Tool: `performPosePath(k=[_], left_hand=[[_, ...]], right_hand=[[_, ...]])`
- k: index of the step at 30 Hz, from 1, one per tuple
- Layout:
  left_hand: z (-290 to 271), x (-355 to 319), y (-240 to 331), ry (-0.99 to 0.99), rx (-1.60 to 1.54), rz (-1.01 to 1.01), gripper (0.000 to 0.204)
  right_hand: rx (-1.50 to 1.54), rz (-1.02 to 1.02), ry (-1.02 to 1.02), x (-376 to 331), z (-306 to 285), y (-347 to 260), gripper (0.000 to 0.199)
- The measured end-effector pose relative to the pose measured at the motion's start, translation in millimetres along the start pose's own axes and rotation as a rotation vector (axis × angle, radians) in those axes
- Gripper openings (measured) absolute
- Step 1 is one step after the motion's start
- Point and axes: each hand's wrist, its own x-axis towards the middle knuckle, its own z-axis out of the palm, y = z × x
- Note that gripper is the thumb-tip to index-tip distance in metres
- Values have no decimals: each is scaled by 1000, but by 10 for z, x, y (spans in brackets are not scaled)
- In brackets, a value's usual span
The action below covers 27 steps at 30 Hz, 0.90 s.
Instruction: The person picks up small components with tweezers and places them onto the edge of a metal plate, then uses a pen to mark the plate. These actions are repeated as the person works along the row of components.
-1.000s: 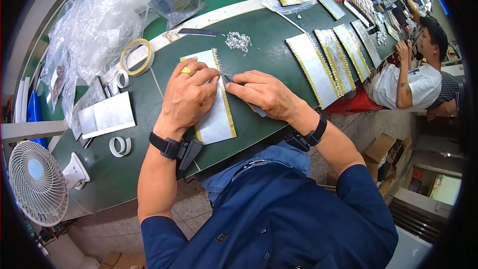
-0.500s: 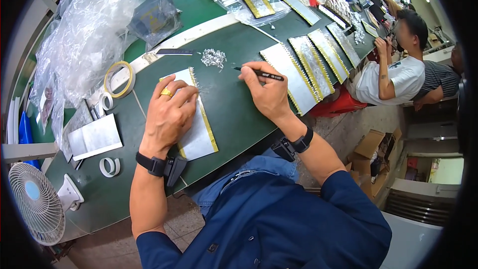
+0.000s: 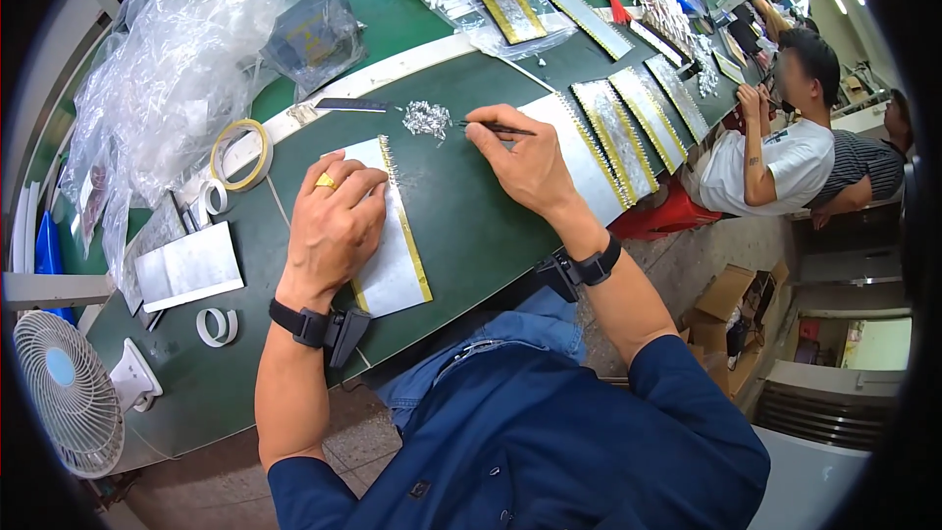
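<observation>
My left hand [image 3: 337, 221] rests on a flat silver plate [image 3: 394, 280] with yellow taped long edges, its fingers curled and holding the plate on the green table. Small metal pieces line the plate's right edge near the fingertips. My right hand [image 3: 533, 172] is closed in a pinch around slim black tweezers [image 3: 510, 129]. The tweezers' tip points left, at the right side of a small pile of shiny metal bits [image 3: 427, 120]. Whether a bit is between the tips is too small to tell.
Several finished-looking toothed plates [image 3: 614, 137] lie at the right. A tape roll [image 3: 263, 152], a black ruler [image 3: 351, 104] and clear plastic bags [image 3: 186, 69] are at the left and back. A white fan [image 3: 69, 393] stands at the left. A co-worker [image 3: 785, 157] sits at the far right.
My right hand has moved slightly left, bringing the tweezers' tip from apart to the edge of the metal bits. My left hand stays on the plate.
</observation>
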Motion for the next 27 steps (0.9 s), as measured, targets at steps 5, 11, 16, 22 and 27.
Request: performPosePath(k=[5, 11, 16, 22, 27], left_hand=[[-13, -9, 0, -7, -6, -14, 5], [-3, -26, 1, -14, -30, -38, 11], [-7, -41, -8, -14, -27, -36, 10], [-21, -38, -14, -18, -3, -13, 2], [-12, -54, -25, -25, -4, -16, 4]], right_hand=[[-186, -143, -227, 136, -189, -99, 19], [-240, -140, -332, 272, -272, -166, 19], [-256, -141, -373, 343, -290, -224, 18], [-299, -133, -425, 406, -305, -308, 18], [-319, -136, -449, 434, -306, -297, 18]])
